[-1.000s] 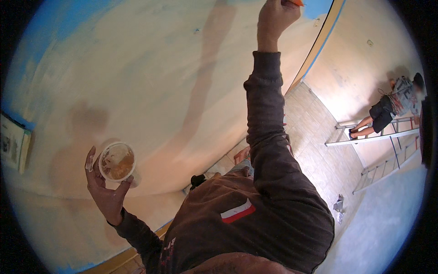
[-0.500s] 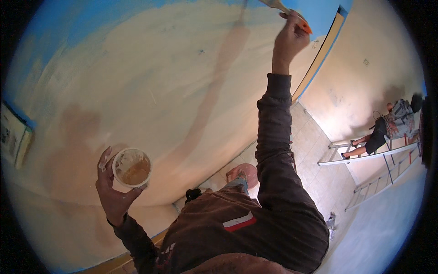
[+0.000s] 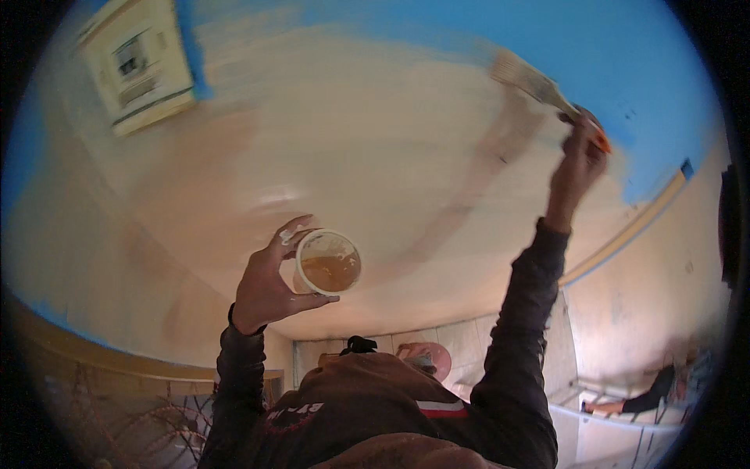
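**Cup in One Hand, Brush in the Other, Against a Half-Covered Blue Wall**

At far left, a cream-coloured wall box (image 3: 139,66) sits framed by a strip of blue. Below it, my left hand (image 3: 266,285) is closed around a small round cup (image 3: 328,263) of tan paint, fingers wrapped behind its wall and thumb hooked under the lower side, the mouth tipped toward me. The cup looks like thin, light plastic, part full, so I judge its weight shifts as the liquid slops; its rim is smeared with paint and likely slick, and a hard squeeze could buckle it. The side wall, below the rim, seems the safest place to grip, with the cup kept level.

Across the middle, the wall (image 3: 375,148) is pale cream over blue. At right, my right hand (image 3: 580,160) is raised and clenched on the handle of a flat paintbrush (image 3: 539,82), its pale bristles touching the wall at the edge of the remaining blue patch. The handle should be stiff and light, an orange end showing past my fingers; the bristles are soft and will splay under pressure, so a hold well back on the handle suits it.

Low at the right edge, another person (image 3: 652,399) is near a ladder (image 3: 609,414), well apart from me.
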Demonstrator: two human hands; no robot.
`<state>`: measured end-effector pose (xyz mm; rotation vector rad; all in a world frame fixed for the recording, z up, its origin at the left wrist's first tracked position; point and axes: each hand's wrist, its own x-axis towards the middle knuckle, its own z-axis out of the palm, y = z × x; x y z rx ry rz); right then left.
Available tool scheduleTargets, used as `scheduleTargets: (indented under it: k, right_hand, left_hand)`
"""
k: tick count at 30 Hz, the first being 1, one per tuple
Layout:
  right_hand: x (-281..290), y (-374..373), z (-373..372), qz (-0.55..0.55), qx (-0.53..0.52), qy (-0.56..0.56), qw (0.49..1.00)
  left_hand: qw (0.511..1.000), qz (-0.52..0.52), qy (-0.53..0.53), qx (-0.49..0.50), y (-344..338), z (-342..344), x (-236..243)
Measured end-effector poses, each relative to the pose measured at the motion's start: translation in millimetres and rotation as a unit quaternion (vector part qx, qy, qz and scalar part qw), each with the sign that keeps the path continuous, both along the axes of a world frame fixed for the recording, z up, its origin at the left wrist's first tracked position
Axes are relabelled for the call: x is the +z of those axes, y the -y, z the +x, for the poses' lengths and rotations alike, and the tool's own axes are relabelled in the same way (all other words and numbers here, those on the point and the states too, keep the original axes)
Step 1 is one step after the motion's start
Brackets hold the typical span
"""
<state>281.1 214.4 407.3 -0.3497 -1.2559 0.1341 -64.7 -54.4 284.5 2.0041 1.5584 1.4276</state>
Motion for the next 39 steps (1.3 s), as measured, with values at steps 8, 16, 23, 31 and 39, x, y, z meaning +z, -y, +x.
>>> scheduleTargets:
  k: [8, 16, 23, 31, 39]
  right_hand:
    - [-24, 32, -8, -0.007, 0.081, -0.108, 0.991]
    - [-49, 101, -96, -0.095, 0.321, 0.173, 0.926]
    - [-38, 120, -147, -0.020, 0.339, 0.455, 0.823]
    - [-63, 122, -200, 0.077, 0.341, 0.570, 0.744]
    - [-54, 116, -199, 0.054, 0.324, 0.554, 0.765]
  left_hand:
    - [0.995, -0.001, -0.035, 0.093, 2, -9, -16]
    - [0.987, 0.064, -0.015, 0.144, 12, -5, -8]
    - [0.987, 0.054, -0.009, 0.149, 19, 0, 7]
    - [0.986, 0.070, 0.009, 0.148, 13, -7, -9]
    - [0.979, 0.097, -0.018, 0.176, 12, -8, -3]
